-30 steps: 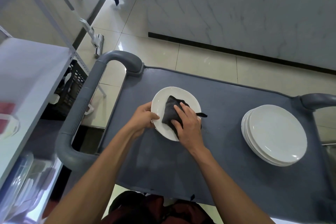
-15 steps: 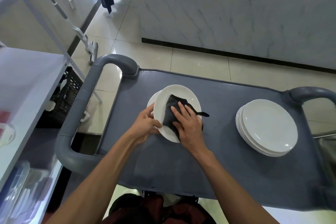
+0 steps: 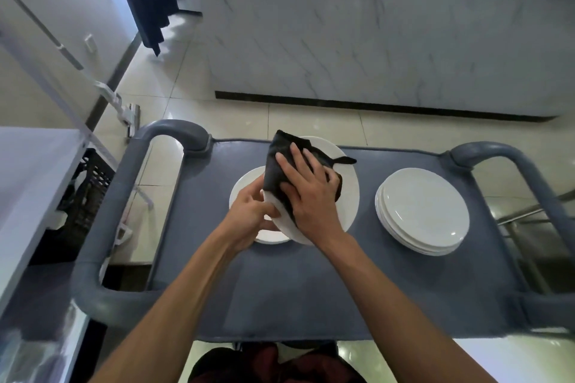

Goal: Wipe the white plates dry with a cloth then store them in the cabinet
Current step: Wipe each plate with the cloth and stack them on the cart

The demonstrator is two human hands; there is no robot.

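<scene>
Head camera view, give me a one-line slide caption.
Left hand tilts a white plate while right hand wipes it with a dark cloth.

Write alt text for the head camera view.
A person's left hand tilts a white plate up off another plate while the right hand presses a dark cloth on it, above a grey cart. A stack of plates sits right.

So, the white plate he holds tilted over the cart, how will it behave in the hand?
The lifted plate looks rigid and glazed, so probably slippery if damp. The left hand pinches only its lower rim, so it may pivot under the dark cloth. It looks ceramic and would likely chip against the plate beneath.
</scene>
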